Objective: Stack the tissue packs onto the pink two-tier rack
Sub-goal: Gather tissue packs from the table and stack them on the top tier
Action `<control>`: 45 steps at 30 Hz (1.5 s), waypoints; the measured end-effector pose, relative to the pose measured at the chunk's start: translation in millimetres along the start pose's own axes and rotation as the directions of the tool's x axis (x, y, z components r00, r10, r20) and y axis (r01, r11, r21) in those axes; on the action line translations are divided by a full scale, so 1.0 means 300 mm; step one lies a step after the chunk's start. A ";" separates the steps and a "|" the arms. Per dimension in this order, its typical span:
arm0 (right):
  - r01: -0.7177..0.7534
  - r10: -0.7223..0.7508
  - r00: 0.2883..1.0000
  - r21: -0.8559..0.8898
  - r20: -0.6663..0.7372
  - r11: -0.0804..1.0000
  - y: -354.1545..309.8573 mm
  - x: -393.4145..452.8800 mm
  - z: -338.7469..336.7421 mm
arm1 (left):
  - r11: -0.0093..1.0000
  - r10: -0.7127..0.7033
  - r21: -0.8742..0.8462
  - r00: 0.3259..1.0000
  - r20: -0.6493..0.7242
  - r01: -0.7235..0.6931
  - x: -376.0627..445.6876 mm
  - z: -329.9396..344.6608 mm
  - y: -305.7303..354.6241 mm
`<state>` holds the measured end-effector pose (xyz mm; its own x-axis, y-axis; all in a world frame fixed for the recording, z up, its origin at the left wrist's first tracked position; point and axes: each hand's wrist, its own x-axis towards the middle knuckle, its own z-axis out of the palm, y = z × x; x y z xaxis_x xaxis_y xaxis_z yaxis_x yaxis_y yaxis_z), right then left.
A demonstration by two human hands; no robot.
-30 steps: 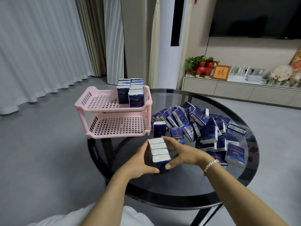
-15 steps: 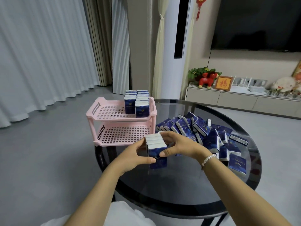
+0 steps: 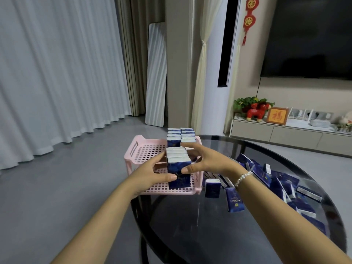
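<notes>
Both hands squeeze a row of several dark blue tissue packs (image 3: 178,164) between them, held in the air in front of the pink two-tier rack (image 3: 138,149). My left hand (image 3: 150,175) presses the near left side, and my right hand (image 3: 207,161) presses the right side and far end. The held row hides part of the rack's front. Two rows of packs (image 3: 181,136) stand upright at the back right of the top tier. The lower tier (image 3: 152,189) shows pink mesh. A loose pile of packs (image 3: 276,184) lies on the table to the right.
The rack stands at the left edge of a round dark glass table (image 3: 219,225). Grey floor and white curtains lie to the left. A TV cabinet (image 3: 285,134) with ornaments stands along the far right wall.
Both hands have lifted the row of packs off the table and carried it forward and up to the rack's front. The view has tilted upward.
</notes>
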<state>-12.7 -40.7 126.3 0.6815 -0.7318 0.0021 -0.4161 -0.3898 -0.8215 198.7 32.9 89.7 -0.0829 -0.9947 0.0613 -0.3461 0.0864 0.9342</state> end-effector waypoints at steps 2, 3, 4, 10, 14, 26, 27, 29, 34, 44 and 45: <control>0.001 -0.001 1.000 -0.034 -0.013 0.999 -0.011 0.043 -0.005 | 1.000 0.005 -0.008 1.000 0.000 -0.005 0.024 -0.031 0.003; -0.003 0.002 1.000 -0.044 -0.016 0.999 -0.016 0.064 -0.007 | 1.000 0.006 -0.007 1.000 0.000 -0.006 0.037 -0.047 0.004; -0.007 0.006 1.000 -0.054 -0.021 0.999 -0.023 0.084 -0.009 | 1.000 0.006 -0.004 1.000 -0.005 -0.006 0.052 -0.064 0.004; 0.002 -0.009 0.999 -0.143 -0.045 0.990 -0.054 0.228 -0.035 | 1.000 0.013 0.012 1.000 0.016 -0.014 0.161 -0.171 0.010; -0.006 -0.003 0.999 -0.184 -0.054 0.983 -0.065 0.342 -0.052 | 1.000 -0.014 0.029 0.999 0.050 0.013 0.258 -0.265 0.000; -0.111 0.041 0.992 -0.641 -0.123 0.760 0.006 0.670 -0.038 | 0.962 -0.159 0.243 0.979 0.124 0.125 0.534 -0.388 -0.131; -0.118 0.044 0.991 -0.656 -0.129 0.745 0.010 0.675 -0.037 | 0.954 -0.165 0.272 0.979 0.118 0.128 0.546 -0.388 -0.144; -0.120 0.038 0.990 -0.686 -0.133 0.718 0.013 0.676 -0.034 | 0.950 -0.167 0.286 0.979 0.118 0.128 0.564 -0.384 -0.159; -0.083 0.023 0.996 -0.750 -0.090 0.656 0.013 0.664 -0.034 | 0.958 -0.147 0.268 0.977 0.157 0.101 0.578 -0.368 -0.194; -0.004 -0.003 1.000 -0.731 -0.008 0.682 0.006 0.637 -0.033 | 0.923 -0.183 0.369 0.967 0.175 0.108 0.567 -0.344 -0.181; -0.002 0.000 1.000 -0.739 -0.003 0.673 0.002 0.636 -0.033 | 0.924 -0.181 0.366 0.969 0.169 0.109 0.563 -0.343 -0.181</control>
<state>111.2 -185.9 131.9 0.6798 -0.7334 0.0032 -0.7267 -0.6742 -0.1318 299.6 -145.6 85.6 -0.1755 -0.9699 -0.1687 -0.6709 -0.0076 0.7415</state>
